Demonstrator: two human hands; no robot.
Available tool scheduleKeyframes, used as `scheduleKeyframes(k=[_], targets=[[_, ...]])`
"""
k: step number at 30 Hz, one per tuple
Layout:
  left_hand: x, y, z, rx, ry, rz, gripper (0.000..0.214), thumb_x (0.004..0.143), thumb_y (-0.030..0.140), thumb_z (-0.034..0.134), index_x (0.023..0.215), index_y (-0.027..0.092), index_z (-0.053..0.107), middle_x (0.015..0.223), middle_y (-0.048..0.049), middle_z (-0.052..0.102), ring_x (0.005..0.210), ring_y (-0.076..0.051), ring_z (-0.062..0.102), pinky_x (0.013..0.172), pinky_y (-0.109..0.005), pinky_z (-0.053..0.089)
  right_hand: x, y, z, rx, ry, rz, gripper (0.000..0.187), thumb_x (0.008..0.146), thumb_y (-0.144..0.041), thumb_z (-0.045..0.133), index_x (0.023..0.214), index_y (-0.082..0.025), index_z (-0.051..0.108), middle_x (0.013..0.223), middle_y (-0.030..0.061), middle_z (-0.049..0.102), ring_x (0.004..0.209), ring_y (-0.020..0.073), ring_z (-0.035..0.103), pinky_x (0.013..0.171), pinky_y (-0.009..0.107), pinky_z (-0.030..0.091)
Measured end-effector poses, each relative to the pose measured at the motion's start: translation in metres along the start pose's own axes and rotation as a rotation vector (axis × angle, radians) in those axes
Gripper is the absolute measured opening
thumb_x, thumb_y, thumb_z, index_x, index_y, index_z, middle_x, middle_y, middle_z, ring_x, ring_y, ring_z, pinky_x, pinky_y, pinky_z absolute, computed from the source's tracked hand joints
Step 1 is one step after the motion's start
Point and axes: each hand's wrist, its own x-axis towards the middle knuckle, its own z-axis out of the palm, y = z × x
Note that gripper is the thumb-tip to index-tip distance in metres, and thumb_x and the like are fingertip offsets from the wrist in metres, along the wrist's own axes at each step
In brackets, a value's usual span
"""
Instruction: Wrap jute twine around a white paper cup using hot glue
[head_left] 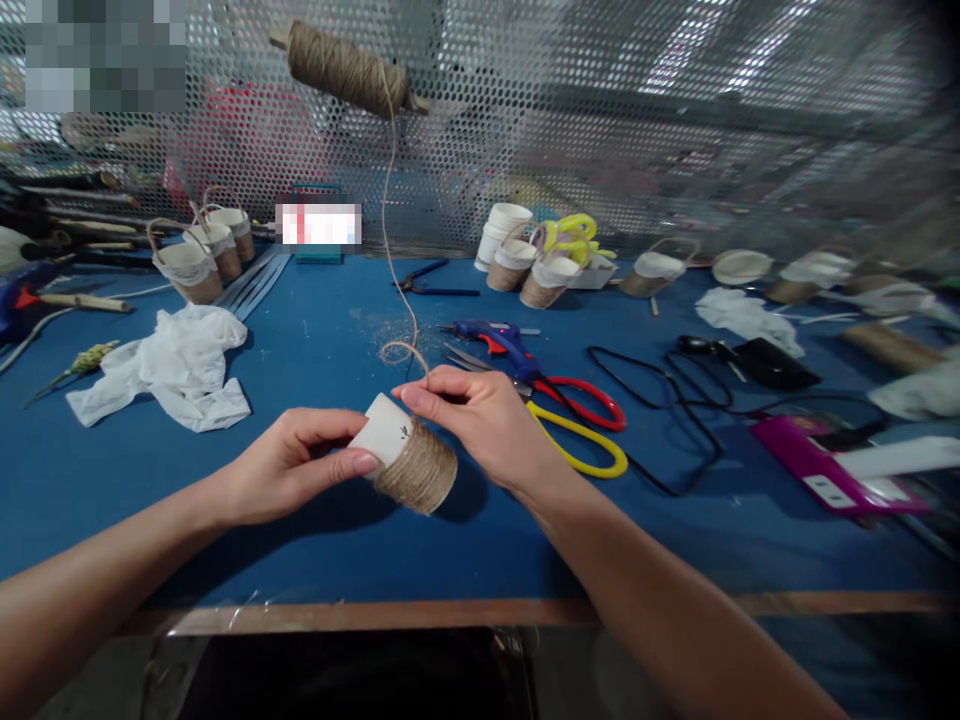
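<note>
My left hand [292,465] grips the white end of a small paper cup [405,455] lying on its side above the blue table; most of the cup is wound with brown jute twine. My right hand [484,420] rests on the cup's top with fingers pinched on the twine strand [390,240]. That strand loops up to a twine spool [346,70] hung on a rod against the mesh panel.
A blue glue gun [504,343] and red and yellow scissors [581,425] lie right of my hands. White cloth [176,365] lies left. Finished twine cups [196,265] stand at back left and back centre [525,265]. Black cable [675,400], pliers [431,280], magenta box [832,465].
</note>
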Motion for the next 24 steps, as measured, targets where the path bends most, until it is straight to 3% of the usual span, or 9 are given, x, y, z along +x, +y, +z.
scheduleKeyframes(k=[8, 13, 17, 20, 24], targets=[[0.000, -0.002, -0.002, 0.043, 0.011, 0.055, 0.016, 0.080, 0.022, 0.054, 0.086, 0.017, 0.068, 0.080, -0.0016, 0.069, 0.073, -0.015, 0.061, 0.068, -0.022, 0.047, 0.004, 0.008, 0.000, 0.053, -0.041, 0.083, 0.028, 0.076, -0.042, 0.059, 0.081, -0.016, 0.067, 0.083, 0.0047, 0.066, 0.078, 0.0153, 0.058, 0.073, 0.029, 0.043], [0.005, -0.007, -0.003, -0.013, 0.139, 0.139, 0.013, 0.079, 0.016, 0.055, 0.085, 0.015, 0.066, 0.091, -0.0050, 0.067, 0.087, -0.016, 0.059, 0.081, -0.025, 0.045, 0.006, 0.007, -0.006, 0.195, -0.122, 0.182, 0.048, 0.082, -0.057, 0.042, 0.094, -0.015, 0.063, 0.094, 0.0096, 0.066, 0.087, 0.0187, 0.060, 0.078, 0.033, 0.046], [0.008, -0.012, -0.003, -0.063, 0.224, 0.087, 0.013, 0.080, 0.018, 0.054, 0.085, 0.013, 0.066, 0.097, -0.0067, 0.066, 0.088, -0.016, 0.058, 0.082, -0.026, 0.044, 0.003, 0.004, -0.008, 0.191, -0.249, 0.161, 0.048, 0.079, -0.054, 0.050, 0.109, -0.017, 0.057, 0.102, 0.0084, 0.064, 0.090, 0.0181, 0.059, 0.078, 0.032, 0.047], [0.009, -0.014, -0.003, -0.130, 0.260, 0.008, 0.015, 0.078, 0.021, 0.056, 0.087, 0.013, 0.065, 0.089, -0.0056, 0.068, 0.080, -0.015, 0.059, 0.076, -0.025, 0.045, 0.003, 0.004, -0.006, 0.159, -0.229, 0.174, 0.049, 0.075, -0.049, 0.059, 0.110, -0.015, 0.055, 0.099, 0.0081, 0.064, 0.081, 0.0152, 0.059, 0.073, 0.028, 0.048], [0.010, -0.013, -0.002, -0.255, 0.259, -0.068, 0.014, 0.075, 0.022, 0.060, 0.085, 0.012, 0.063, 0.079, -0.0035, 0.067, 0.071, -0.013, 0.058, 0.071, -0.025, 0.046, 0.005, 0.008, -0.002, 0.296, -0.206, 0.261, 0.045, 0.077, -0.051, 0.055, 0.100, -0.013, 0.060, 0.082, 0.0064, 0.064, 0.067, 0.0118, 0.058, 0.064, 0.026, 0.049]])
